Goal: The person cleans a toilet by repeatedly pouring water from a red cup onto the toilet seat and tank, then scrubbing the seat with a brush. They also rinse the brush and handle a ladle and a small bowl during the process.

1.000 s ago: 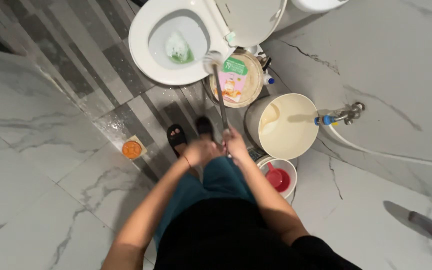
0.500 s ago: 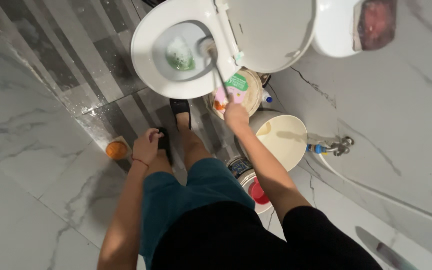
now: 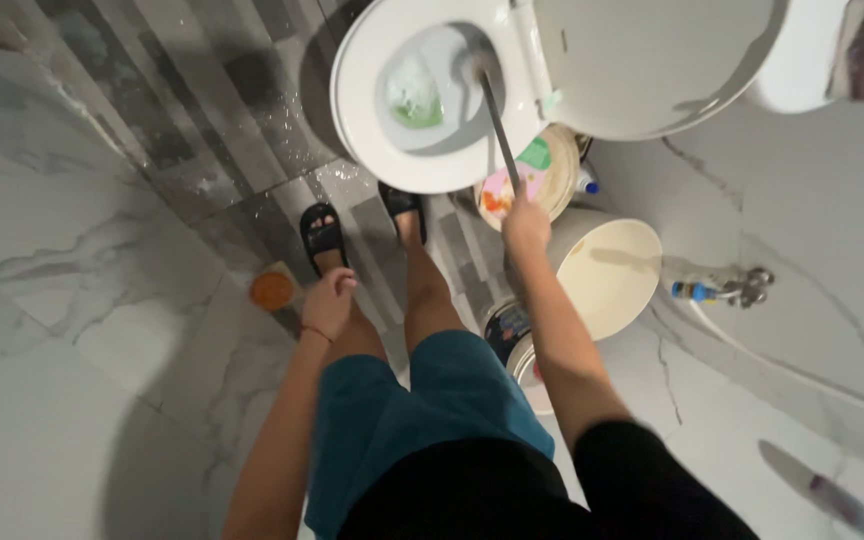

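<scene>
Right hand (image 3: 526, 222) closed around the dark, thin brush handle (image 3: 500, 135), angled so its head reaches into the white ceramic toilet bowl (image 3: 362, 120) beside green water. Left hand (image 3: 328, 305) empty, fingers loosely curled, resting on the left knee, seemingly for balance. Cream plastic bucket (image 3: 607, 270) just beside the right arm.

One toilet (image 3: 422, 150), one brush (image 3: 497, 120), two buckets (image 3: 602, 270)

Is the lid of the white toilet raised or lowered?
Raised. The white toilet lid stands back from the bowl, whose inside shows, and the right hand holds a dark brush handle reaching into it.
</scene>
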